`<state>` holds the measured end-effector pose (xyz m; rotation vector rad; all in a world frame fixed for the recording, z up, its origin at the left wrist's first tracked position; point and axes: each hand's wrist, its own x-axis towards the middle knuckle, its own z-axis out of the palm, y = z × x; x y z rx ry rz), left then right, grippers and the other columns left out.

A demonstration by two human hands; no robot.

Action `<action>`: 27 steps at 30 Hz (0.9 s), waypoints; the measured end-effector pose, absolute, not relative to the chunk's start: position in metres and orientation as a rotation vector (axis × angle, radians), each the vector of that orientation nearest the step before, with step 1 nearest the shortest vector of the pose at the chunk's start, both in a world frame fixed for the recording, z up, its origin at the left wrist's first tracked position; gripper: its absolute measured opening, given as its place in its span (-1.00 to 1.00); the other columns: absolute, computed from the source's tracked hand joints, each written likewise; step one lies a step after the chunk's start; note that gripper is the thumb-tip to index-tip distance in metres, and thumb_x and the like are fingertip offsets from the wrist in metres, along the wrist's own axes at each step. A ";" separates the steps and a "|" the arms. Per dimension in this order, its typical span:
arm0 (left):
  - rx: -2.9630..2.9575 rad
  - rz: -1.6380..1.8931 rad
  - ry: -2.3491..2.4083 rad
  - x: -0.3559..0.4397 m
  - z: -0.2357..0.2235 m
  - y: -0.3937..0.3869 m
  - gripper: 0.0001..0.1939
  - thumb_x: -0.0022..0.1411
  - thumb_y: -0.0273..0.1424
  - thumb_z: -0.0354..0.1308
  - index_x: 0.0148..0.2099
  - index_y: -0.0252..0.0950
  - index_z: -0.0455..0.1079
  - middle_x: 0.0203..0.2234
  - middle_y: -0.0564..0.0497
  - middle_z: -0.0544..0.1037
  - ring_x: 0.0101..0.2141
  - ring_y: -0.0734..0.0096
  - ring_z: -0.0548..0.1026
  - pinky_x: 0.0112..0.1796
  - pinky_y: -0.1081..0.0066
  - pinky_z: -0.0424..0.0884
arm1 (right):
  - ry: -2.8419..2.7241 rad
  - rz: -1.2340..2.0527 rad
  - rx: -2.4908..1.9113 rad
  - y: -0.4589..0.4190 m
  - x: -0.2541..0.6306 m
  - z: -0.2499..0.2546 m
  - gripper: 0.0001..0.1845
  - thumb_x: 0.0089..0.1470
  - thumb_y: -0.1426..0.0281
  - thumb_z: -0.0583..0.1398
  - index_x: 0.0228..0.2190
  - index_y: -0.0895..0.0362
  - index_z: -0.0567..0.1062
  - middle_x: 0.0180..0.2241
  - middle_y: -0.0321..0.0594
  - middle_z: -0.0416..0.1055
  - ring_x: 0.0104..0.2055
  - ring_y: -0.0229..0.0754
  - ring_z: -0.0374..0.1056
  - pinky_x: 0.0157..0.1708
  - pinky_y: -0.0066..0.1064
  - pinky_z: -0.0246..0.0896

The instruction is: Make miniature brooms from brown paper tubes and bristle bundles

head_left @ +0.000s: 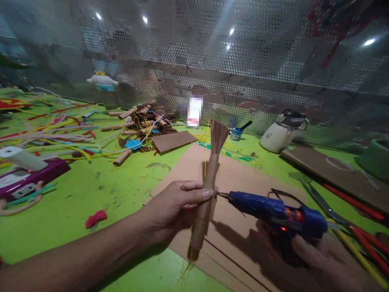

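Observation:
My left hand [174, 202] is closed around a rolled brown paper tube [206, 190] with a fringed top, held upright over a sheet of brown cardboard [243, 174]. My right hand [316, 259] grips a blue hot glue gun [273, 209]. Its nozzle points left and touches the tube just beside my left thumb. A red light glows on the gun's body.
On the green table [91, 194] lie a pile of paper rolls and scraps [146, 121], coloured sticks [54, 129], a purple box [30, 174], scissors [322, 202], a white kettle-like pot [282, 132] and a small paint jar [236, 133]. A perforated metal screen [243, 61] backs the table.

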<state>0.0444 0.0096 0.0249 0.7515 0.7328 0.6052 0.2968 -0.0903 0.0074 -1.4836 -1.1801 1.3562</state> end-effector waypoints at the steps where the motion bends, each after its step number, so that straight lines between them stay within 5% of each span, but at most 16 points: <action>1: 0.749 0.600 0.731 0.044 0.025 0.010 -0.72 -0.04 -0.36 0.32 -0.25 -0.39 0.46 -0.47 -0.05 0.49 -0.51 0.46 0.42 -0.41 0.41 0.34 | -1.159 1.359 -1.474 -0.091 0.296 0.007 -0.50 -0.09 0.01 0.21 -0.30 0.17 0.55 -0.34 0.01 0.51 -0.26 0.06 0.43 -0.25 -0.20 0.36; 7: 0.755 0.596 0.701 0.044 0.024 0.009 -0.72 -0.02 -0.37 0.31 -0.23 -0.38 0.45 -0.43 -0.06 0.48 -0.45 0.39 0.44 -0.37 0.36 0.36 | -1.107 1.311 -1.478 -0.093 0.288 0.006 -0.46 -0.11 0.05 0.24 -0.21 0.20 0.51 -0.29 0.03 0.50 -0.22 0.08 0.41 -0.17 -0.17 0.32; 16: 0.763 0.600 0.707 0.044 0.025 0.007 -0.73 -0.01 -0.36 0.31 -0.24 -0.39 0.45 -0.47 -0.06 0.47 -0.47 0.38 0.44 -0.37 0.33 0.35 | -1.188 1.398 -1.427 -0.091 0.294 0.004 -0.49 -0.07 0.02 0.19 -0.22 0.16 0.52 -0.38 -0.02 0.50 -0.38 0.00 0.42 -0.38 -0.25 0.35; 27: 0.732 0.640 0.713 0.042 0.026 0.008 -0.70 -0.06 -0.38 0.34 -0.23 -0.38 0.48 -0.41 -0.08 0.52 -0.44 0.37 0.45 -0.35 0.37 0.36 | -1.175 1.350 -1.457 -0.092 0.291 0.014 -0.44 -0.21 -0.07 0.23 -0.27 0.07 0.54 -0.38 0.00 0.52 -0.27 0.14 0.45 -0.24 -0.15 0.37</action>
